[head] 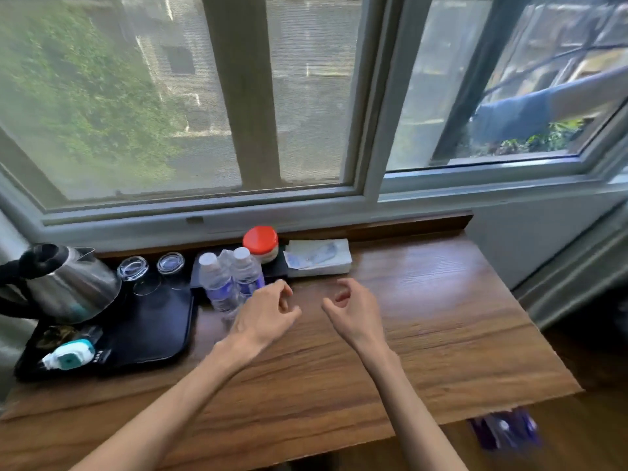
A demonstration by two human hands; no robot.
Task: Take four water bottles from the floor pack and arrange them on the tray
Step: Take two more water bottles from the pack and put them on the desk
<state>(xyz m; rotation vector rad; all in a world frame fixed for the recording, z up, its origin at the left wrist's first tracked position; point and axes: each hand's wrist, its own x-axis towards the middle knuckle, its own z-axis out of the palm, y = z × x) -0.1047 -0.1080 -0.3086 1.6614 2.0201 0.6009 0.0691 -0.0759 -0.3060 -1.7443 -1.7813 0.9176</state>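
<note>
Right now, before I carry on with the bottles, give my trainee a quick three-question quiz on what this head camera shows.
1. True or false: the left hand is gripping a water bottle.
2. Multiple choice: the water bottles stand A) in the middle of the black tray, B) just off the tray's right edge, near the red-lidded jar, C) on the floor.
3. Fill in: at the tray's far left sits a steel ____.

Key
1. False: both it and the right hand are empty, fingers loosely curled above the table.
2. B.
3. Kettle; two glasses stand beside it.
</note>
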